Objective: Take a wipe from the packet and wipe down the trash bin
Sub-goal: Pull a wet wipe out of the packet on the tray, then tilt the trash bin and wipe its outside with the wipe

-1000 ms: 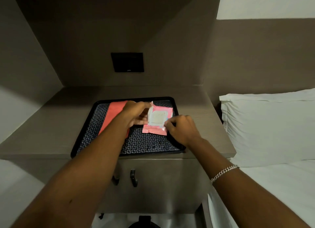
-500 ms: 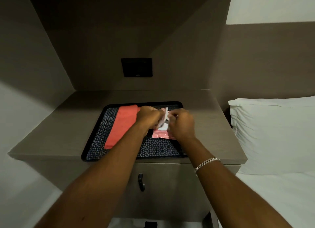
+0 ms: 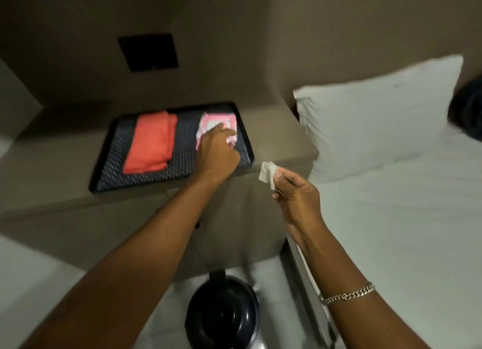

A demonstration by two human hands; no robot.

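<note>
The pink wipe packet (image 3: 218, 121) lies at the right end of a black tray (image 3: 109, 175) on the nightstand. My left hand (image 3: 217, 150) rests on the packet's near half with fingers curled on it. To the right, off the nightstand's front corner, my right hand (image 3: 296, 192) pinches a small crumpled white wipe (image 3: 266, 175) between thumb and fingers. The black round trash bin (image 3: 221, 317) stands on the floor below, between my forearms, its lid facing up.
A folded red cloth (image 3: 150, 142) lies on the tray's left half. The brown nightstand (image 3: 279, 140) has a handle on its front, mostly hidden by my arm. A bed (image 3: 391, 231) with a white pillow (image 3: 378, 114) is at the right. A dark wall plate (image 3: 148, 52) is above.
My right hand has pulled a wipe out of the packet and drawn back to the right. My left hand stays on the packet. The view has tilted down, showing the trash bin.
</note>
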